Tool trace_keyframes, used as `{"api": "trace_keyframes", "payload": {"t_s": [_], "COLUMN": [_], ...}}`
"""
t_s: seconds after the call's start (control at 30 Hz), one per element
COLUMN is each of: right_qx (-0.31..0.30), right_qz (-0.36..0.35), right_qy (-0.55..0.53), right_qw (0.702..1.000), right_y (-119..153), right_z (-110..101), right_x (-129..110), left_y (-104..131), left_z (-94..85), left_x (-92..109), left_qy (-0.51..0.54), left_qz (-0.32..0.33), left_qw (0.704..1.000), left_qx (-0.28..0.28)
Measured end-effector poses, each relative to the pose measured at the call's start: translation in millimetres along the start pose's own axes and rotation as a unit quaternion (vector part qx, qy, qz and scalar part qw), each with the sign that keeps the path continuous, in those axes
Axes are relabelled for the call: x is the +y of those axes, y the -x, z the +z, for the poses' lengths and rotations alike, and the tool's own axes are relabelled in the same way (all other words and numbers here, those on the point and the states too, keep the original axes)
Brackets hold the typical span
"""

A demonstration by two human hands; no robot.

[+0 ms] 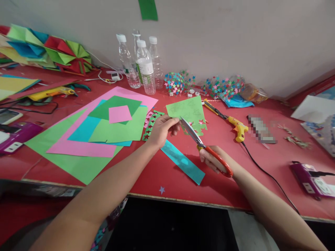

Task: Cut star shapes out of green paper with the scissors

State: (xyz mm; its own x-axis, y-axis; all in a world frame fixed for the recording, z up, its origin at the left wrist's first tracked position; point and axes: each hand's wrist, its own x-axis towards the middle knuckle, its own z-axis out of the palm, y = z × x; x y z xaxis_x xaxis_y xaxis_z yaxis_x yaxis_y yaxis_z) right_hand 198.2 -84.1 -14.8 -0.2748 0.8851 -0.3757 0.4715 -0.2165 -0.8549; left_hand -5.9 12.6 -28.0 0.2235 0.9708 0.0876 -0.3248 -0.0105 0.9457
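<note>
My right hand (213,158) grips a pair of scissors (192,133) with orange-red handles, blades directed up and to the left. At the blade tips my left hand (163,128) is closed, thumb against fingers; whatever it pinches is hidden or too small to name. Just beyond the tips lies a light green sheet (187,108) with faint star outlines drawn on it and a cut-out lower edge. A blue paper strip (183,162) lies below both hands. Beside my left wrist are green paper scraps (149,127) with star-shaped holes. A small purple star (162,190) is near the table's front edge.
Overlapping coloured paper sheets (78,150) spread to the left. Several plastic bottles (146,71) stand by the wall, with star-covered balls (175,83) beside them. To the right are a cutter knife (213,108), a yellow glue gun (238,129) with a cord, and a purple power socket (309,179).
</note>
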Motion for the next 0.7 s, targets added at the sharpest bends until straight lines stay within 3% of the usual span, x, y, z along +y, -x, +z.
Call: {"api": "trace_keyframes", "payload": {"t_s": [0.7], "right_qx": [0.020], "right_qz": [0.017], "right_qy": [0.023], "right_qw": [0.999], "right_y": [0.8], "right_z": [-1.8], "right_x": [-2.4], "left_y": [-1.7], "left_z": [-2.9], "left_x": [2.1], "left_qy": [-0.035], "left_qz": [0.002], "left_qw": [0.999], "left_qx": [0.004]}}
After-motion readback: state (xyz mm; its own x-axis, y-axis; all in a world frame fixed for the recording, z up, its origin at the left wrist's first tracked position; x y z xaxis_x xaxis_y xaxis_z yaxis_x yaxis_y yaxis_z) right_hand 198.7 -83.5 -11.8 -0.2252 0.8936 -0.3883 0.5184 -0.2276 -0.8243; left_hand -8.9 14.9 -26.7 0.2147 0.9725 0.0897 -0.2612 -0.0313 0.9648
